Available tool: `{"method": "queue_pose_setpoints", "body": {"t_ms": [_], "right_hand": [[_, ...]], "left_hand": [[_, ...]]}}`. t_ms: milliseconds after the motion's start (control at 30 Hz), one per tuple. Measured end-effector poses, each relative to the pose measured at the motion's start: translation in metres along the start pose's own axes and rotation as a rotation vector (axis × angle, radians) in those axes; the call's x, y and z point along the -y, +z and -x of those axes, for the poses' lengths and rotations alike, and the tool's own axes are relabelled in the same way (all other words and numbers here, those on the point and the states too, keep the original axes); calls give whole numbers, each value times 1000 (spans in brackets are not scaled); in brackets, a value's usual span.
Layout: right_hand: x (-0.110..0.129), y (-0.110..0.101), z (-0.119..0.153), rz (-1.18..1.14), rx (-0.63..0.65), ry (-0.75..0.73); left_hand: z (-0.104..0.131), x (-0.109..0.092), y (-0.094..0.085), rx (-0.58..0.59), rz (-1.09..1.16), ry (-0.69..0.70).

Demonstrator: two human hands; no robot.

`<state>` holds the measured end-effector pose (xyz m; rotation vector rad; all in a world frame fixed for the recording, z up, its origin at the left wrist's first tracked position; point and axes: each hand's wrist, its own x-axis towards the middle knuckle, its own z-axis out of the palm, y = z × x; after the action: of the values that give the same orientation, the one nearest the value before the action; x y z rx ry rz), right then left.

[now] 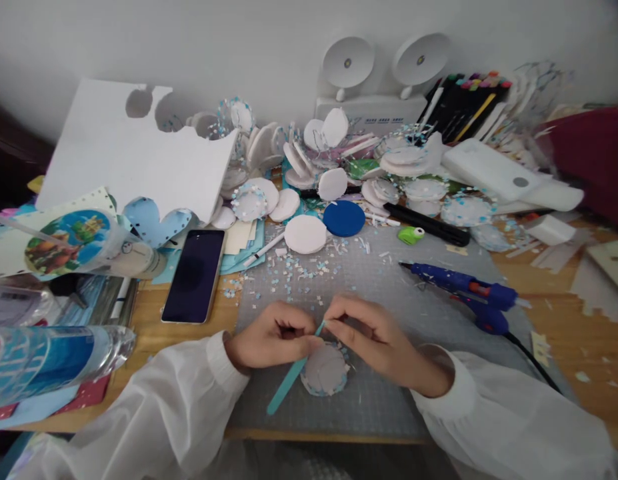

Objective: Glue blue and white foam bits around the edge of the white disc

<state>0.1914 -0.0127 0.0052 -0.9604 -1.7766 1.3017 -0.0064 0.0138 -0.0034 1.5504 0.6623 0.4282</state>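
The left hand (271, 333) and right hand (371, 340) cover the top of the disc (326, 370), hiding their fingertips' grip on the strip (291, 380). The bottle (49, 360) runs off the left edge. Marker (471, 100) labels are too small to read.

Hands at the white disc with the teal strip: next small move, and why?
Probably press the teal strip down along the white disc's rim. Both the left hand and right hand pinch the strip's upper end at the disc's top edge, while its lower end hangs free past the disc's left side.
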Motion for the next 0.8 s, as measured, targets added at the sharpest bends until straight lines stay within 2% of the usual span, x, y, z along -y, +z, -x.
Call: {"method": "queue_pose_setpoints", "body": {"t_ms": [467,800], "right_hand": [[2,-1,1,-69,9,58],[2,-1,0,-29,10,29]], "left_hand": [[1,3,0,46,54,47],[1,2,0,48,32,36]]}}
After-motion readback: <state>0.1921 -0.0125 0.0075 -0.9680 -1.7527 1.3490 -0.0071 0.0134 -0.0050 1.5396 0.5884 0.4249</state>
